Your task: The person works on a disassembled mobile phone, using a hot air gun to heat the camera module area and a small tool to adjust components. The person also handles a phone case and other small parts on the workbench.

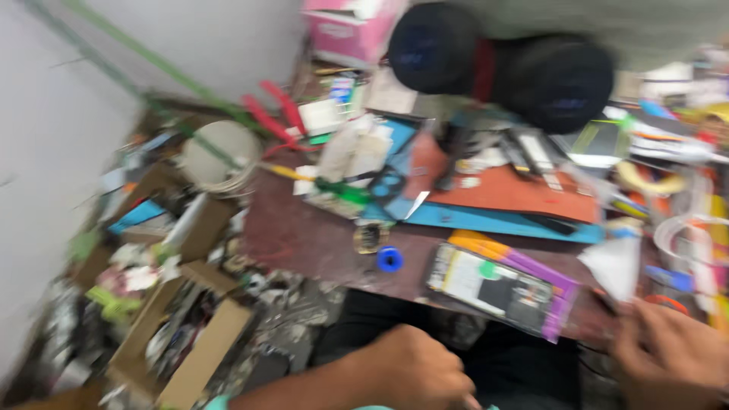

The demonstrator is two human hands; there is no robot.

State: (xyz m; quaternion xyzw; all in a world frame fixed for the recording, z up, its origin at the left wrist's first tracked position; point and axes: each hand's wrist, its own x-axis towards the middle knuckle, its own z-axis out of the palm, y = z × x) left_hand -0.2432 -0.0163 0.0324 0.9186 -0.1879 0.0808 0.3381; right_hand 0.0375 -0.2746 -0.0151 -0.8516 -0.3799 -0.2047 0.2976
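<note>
— Nearest the lens? Left hand (414, 368) at 6 o'clock, right hand (668, 357) at 4 o'clock, both low at the near edge of the desk (304, 235).

— Fingers?

— Left: curled under, hidden; cannot tell whether closed on anything. Right: blurred, tips just below a white paper wedge (616, 266); cannot tell whether pinched or merely near.

— Step in hand?

— Judging by the pose, reaching rather than carrying. Closest things: that wedge, and a clear flat packet (501, 288) between the hands, farther up the desk.

— Next move calls for?

— A steadier view first, then a light pinch on thin, floppy stock.

— Packages?

— Packet: rectangular, purple along its side, orange strip on top, pale label with a green dot. Pink box (345, 30) at 12 o'clock. Open cardboard boxes (190, 357) at 8 o'clock, full of clutter. Print everywhere too smeared to read.
</note>
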